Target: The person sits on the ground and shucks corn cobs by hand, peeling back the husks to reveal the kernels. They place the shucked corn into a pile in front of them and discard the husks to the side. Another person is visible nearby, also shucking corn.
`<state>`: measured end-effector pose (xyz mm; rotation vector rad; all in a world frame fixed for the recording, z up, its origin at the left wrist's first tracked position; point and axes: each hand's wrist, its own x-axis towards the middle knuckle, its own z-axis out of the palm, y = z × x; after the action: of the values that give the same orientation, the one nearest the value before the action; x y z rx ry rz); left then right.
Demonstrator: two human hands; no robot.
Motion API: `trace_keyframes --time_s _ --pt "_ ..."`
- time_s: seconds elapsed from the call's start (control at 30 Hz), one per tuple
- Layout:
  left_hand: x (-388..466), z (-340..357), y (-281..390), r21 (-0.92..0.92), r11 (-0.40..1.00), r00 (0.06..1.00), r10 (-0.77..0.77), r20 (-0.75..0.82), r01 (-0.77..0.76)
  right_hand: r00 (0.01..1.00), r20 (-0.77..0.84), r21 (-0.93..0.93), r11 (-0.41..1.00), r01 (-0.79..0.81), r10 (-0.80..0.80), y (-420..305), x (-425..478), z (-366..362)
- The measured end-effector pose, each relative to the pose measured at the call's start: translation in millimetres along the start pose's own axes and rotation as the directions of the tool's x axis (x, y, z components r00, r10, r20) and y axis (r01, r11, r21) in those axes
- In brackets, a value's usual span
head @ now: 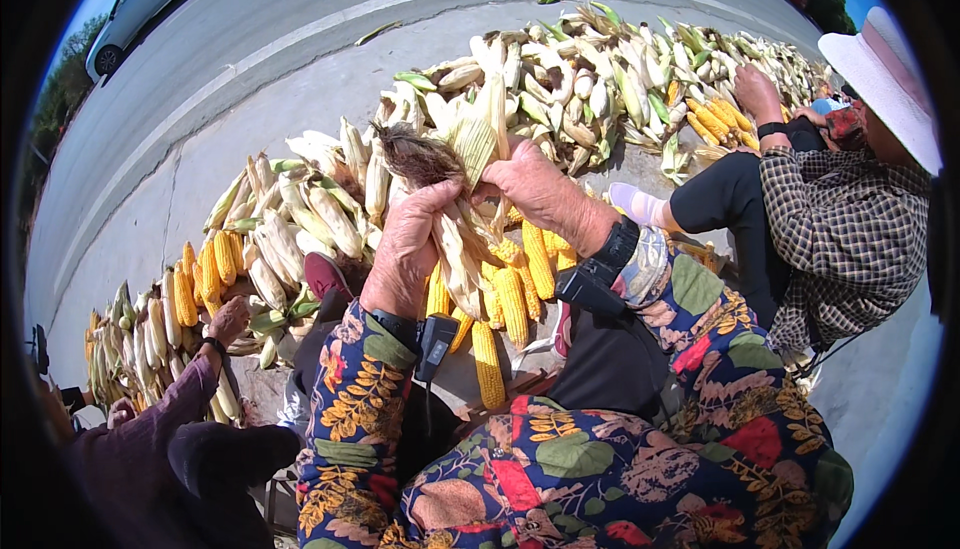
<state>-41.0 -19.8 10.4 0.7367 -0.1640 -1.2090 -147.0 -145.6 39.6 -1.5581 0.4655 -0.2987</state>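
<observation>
Both of my hands are raised in front of me over an ear of corn (459, 253) still wrapped in dry, pale husk. My left hand (411, 238) grips it near the top, just below a tuft of dark brown corn silk (415, 155). Strips of pale green husk (475, 145) are pinched in my right hand (544, 189), pulled up and apart from the ear. The kernels of this ear are hidden by husk and fingers. Below my hands, between my feet, lie several bare yellow corn cobs (513, 307).
A long heap of unhusked corn (562, 91) runs along the pavement beyond my hands. At left, a person's hand (229, 320) is near more yellow cobs (218, 264). To the right sits a person in a checked shirt (847, 226). A car (150, 5) stands on the road (300, 9).
</observation>
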Motion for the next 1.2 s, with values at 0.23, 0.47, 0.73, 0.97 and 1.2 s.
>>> trace_keyframes --time_s 0.23,0.47,0.73,0.97,1.2 --pt "4.7 7.0 -1.6 0.051 0.996 0.997 0.071 -0.023 -0.070 0.990 -0.068 -0.246 0.964 0.102 -0.122 24.2 13.1 -15.1" --pt "4.5 16.9 6.7 -0.093 0.986 0.966 0.111 -0.232 -0.136 0.989 -0.135 0.182 0.983 -0.039 0.064 -22.3 -10.0 -8.1" --pt "-9.4 9.1 -3.1 -0.098 0.992 0.989 0.062 -0.136 -0.075 0.976 -0.056 -0.096 0.974 0.203 -0.209 -3.1 -22.0 4.9" --pt "-11.2 -1.7 -13.3 0.188 0.982 0.989 -0.033 0.147 0.005 0.959 -0.069 -0.343 0.910 0.235 -0.274 1.5 -19.3 4.1" --pt "-6.8 5.9 -22.5 0.230 0.972 0.994 0.022 0.108 -0.047 0.938 0.000 -0.621 0.735 0.272 -0.348 7.6 -16.9 9.9"
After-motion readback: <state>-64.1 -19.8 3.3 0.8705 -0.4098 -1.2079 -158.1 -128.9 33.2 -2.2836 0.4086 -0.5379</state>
